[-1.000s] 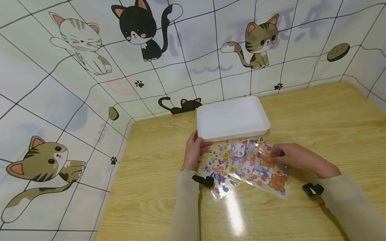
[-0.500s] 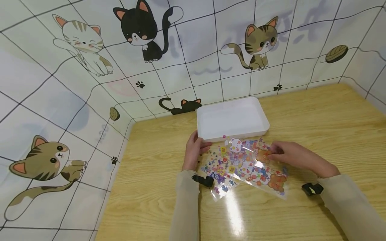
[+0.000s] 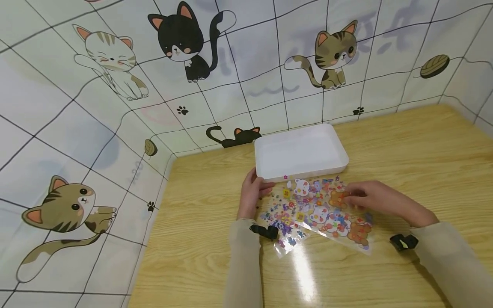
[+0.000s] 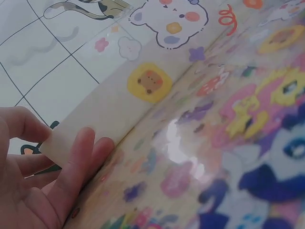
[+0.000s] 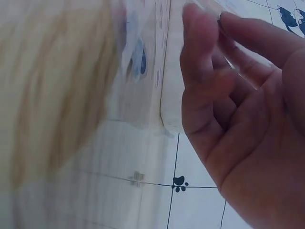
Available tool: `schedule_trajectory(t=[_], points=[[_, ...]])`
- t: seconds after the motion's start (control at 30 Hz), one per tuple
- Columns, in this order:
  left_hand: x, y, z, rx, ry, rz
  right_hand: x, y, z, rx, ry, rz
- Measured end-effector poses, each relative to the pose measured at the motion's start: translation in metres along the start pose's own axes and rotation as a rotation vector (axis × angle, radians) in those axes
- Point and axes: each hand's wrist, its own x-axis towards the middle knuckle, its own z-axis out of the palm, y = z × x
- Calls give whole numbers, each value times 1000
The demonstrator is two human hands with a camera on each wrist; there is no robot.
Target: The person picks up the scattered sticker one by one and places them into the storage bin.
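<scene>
1. Before me in the head view, the white tray (image 3: 302,149) stands hollow side up at the back of the wooden table (image 3: 196,222), near the cat-patterned wall (image 3: 265,60). Just on my side of it is the clear bear sheet (image 3: 319,215), overlapping a second sheet (image 3: 286,244) of small motifs, which shows past its left part.
2. My left hand (image 3: 251,193) grasps the tray's near left corner, fingers round both sides. I'd judge this is to steady the tray, and gripping only the corner leaves its hollow unobstructed.
3. My right hand (image 3: 371,197) pinches the bear sheet towards its right edge, perhaps because thin film is easiest to control near a margin.
4. From the left wrist, my fingers (image 4: 80,164) press along the tray's wall, with another fingertip at its corner. The bear sheet's upper part, with a yellow round motif (image 4: 150,82), shows in front of that wall; I cannot tell whether they touch.
5. From the right wrist, my thumb and forefinger meet at the top, a bit of film seeming caught between them; the other fingers curl inward. The sheet looks partly raised, though blur hides how far.
</scene>
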Motion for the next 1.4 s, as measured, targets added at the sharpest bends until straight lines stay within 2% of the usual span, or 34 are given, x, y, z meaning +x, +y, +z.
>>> schedule_trajectory(t=[0.2, 0.27, 0.4, 0.57, 0.73, 0.93, 1.13, 1.27, 1.4], points=[[1, -4, -4, -18, -44, 8, -2, 6, 1, 274, -141, 52], [2, -5, -6, -26, -53, 8, -2, 8, 2, 320, -168, 71], [3, -5, -8, -57, -42, 1, 1, 9, 3, 317, -170, 81], [2, -4, -15, -157, -37, -22, 3, 7, 5, 316, -165, 100], [-2, -4, -15, -212, -43, -15, 1, 7, 7, 264, -141, 83], [-11, -8, -5, -123, 19, -46, -6, 10, 11, 174, -126, 12], [-8, -4, 0, -48, 80, -29, -5, 9, 10, 131, -90, -29], [-5, 0, 1, -43, 92, -31, -5, 7, 8, 147, -72, -19], [-5, 2, 1, -48, 90, -40, -5, 5, 6, 176, -58, 32]])
